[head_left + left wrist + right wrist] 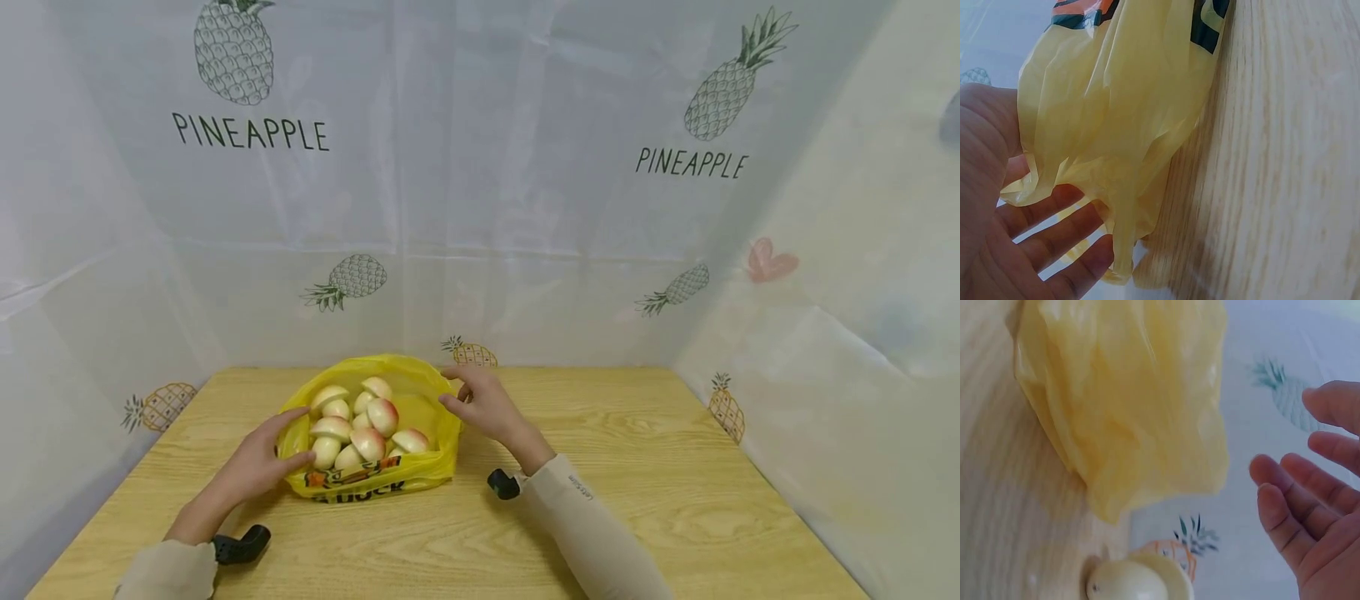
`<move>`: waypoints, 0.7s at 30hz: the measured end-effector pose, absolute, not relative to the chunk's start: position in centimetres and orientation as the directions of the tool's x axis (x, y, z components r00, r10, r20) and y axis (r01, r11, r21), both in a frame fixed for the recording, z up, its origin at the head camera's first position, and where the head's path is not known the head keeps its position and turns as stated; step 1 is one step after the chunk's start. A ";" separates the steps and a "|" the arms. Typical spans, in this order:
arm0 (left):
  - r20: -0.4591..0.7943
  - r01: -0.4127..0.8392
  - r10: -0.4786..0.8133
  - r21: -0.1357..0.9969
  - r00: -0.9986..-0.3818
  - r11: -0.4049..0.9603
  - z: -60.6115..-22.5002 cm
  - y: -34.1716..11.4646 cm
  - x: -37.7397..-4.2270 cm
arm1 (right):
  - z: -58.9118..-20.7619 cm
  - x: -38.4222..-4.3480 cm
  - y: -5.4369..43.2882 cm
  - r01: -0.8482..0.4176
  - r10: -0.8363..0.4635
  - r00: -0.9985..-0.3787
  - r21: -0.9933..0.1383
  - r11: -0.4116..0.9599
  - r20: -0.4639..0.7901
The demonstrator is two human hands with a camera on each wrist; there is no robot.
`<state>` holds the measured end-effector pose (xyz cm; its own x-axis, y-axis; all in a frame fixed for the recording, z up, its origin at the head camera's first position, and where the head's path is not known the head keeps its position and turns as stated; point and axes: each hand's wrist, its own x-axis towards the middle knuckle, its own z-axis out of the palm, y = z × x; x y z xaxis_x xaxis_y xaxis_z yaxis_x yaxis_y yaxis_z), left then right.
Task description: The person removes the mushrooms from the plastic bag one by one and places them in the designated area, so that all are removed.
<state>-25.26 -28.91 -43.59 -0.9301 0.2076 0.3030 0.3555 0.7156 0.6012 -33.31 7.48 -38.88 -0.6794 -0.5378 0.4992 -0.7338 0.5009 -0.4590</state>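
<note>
L hand [258,461] fingers [1054,234] are straight and spread, gripping nothing; in the left wrist view the tips lie against the crinkled edge of the yellow bag [420,400], touching the plastic w/o pinching it. In the head view the hand sits at the bag's left side, thumb at the rim, fingertips by the near-left fruit.

R hand [483,404] fingers [1291,512] are loosely extended, slightly bent, holding nothing. Right wrist view shows a gap between them and the bag's plastic; head view puts the hand just beside the bag's right rim, whether it touches there I can't tell.

Bag lies open on the wooden counter [675,500], about mid-width and toward the back edge, between the two hands. It has an orange/black print w/ dark lettering on the near side. Inside: a pile of peach-like fruits [360,425], cream w/ pink-red blush, heaped together. Right wrist view also catches one pale rounded piece at the bottom edge; what it is can't be told.

Both forearms are in beige sleeves w/ a black device at each wrist. Behind and at the sides hangs a white sheet [480,208] printed w/ pineapples and "PINEAPPLE".
</note>
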 end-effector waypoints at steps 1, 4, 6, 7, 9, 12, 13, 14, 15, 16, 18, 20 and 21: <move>0.303 0.356 0.208 0.603 -0.930 0.714 -43.5 -28.9 -25.3 | -38.9 -33.1 7.2 -0.750 -0.551 -0.661 -0.451 0.483 0.509; 0.297 0.352 0.208 0.607 -0.932 0.713 -43.4 -28.9 -25.3 | -38.9 -32.4 6.4 -0.776 -0.590 -0.630 -0.440 0.453 0.504; 0.292 0.348 0.207 0.608 -0.934 0.714 -43.4 -28.9 -25.3 | -39.1 -32.1 5.9 -0.773 -0.618 -0.630 -0.455 0.441 0.471; 0.291 0.346 0.205 0.608 -0.935 0.715 -43.4 -28.9 -25.3 | -39.2 -31.9 5.7 -0.768 -0.631 -0.633 -0.462 0.443 0.447; 0.290 0.343 0.202 0.609 -0.936 0.715 -43.3 -28.8 -25.3 | -39.4 -31.7 5.3 -0.752 -0.654 -0.646 -0.477 0.455 0.394; 0.292 0.344 0.202 0.610 -0.935 0.713 -43.3 -28.8 -25.2 | -39.7 -31.3 5.0 -0.733 -0.679 -0.659 -0.479 0.482 0.325; 0.292 0.344 0.201 0.610 -0.935 0.714 -43.3 -28.8 -25.2 | -39.8 -31.2 4.9 -0.730 -0.683 -0.662 -0.472 0.494 0.309; 0.293 0.344 0.200 0.609 -0.935 0.715 -43.3 -28.8 -25.2 | -39.9 -31.2 4.8 -0.730 -0.689 -0.661 -0.468 0.498 0.298; 0.294 0.344 0.200 0.606 -0.935 0.717 -43.4 -28.8 -25.2 | -40.0 -31.1 4.7 -0.729 -0.693 -0.661 -0.466 0.501 0.288; 0.295 0.345 0.201 0.604 -0.934 0.719 -43.4 -28.8 -25.2 | -40.0 -31.1 4.6 -0.729 -0.698 -0.660 -0.465 0.503 0.279; 0.294 0.345 0.201 0.600 -0.934 0.722 -43.4 -28.8 -25.2 | -40.2 -31.0 4.5 -0.730 -0.706 -0.656 -0.462 0.504 0.267; 0.295 0.346 0.203 0.597 -0.934 0.724 -43.4 -28.9 -25.2 | -40.4 -30.9 4.5 -0.731 -0.712 -0.653 -0.462 0.503 0.259; 0.294 0.347 0.205 0.596 -0.934 0.724 -43.5 -28.9 -25.2 | -40.4 -30.9 4.4 -0.731 -0.714 -0.652 -0.462 0.502 0.255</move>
<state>-25.25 -28.87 -43.46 -0.9336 0.2046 0.2942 0.3465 0.7244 0.5960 -30.90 4.44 -40.39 -0.6519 -0.7143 0.2547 -0.7308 0.5022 -0.4623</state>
